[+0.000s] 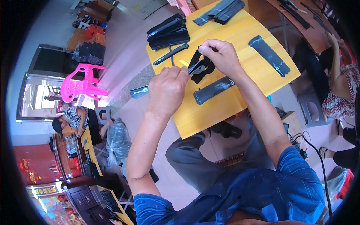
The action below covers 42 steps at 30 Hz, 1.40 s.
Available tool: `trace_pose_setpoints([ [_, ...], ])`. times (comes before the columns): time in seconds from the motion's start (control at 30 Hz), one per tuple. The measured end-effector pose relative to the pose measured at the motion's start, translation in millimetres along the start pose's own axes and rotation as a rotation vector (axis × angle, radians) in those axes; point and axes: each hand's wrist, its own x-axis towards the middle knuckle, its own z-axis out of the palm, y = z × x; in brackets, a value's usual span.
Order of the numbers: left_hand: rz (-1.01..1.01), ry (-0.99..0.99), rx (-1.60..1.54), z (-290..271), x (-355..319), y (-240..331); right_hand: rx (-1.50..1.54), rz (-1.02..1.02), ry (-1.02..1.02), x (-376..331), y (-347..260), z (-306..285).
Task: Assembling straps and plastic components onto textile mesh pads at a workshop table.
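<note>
Left hand [169, 88]: curled near black strap [209, 71], grip unclear | Right hand [222, 57]: pinched on strap

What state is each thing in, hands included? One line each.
Left hand: closed on a grey piece, mostly hidden
Right hand: fingers pinching the black strap
Black strap: bent into a loop, held up
Right-hand packaged sleeve: lying flat
Near packaged sleeve: lying flat, partly hidden by the right forearm
Black bundle: stacked
Pink chair: unoccupied
Clear plastic bag: bulging
</note>
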Motion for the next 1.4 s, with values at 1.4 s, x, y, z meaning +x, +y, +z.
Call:
trace_pose_setpoints([
  [1.4, -1.032, 0.14, -1.503, 63.4, -44.5, -63.7, 0.318, 0.177, -0.311, -23.1, 57.3, 20.3],
])
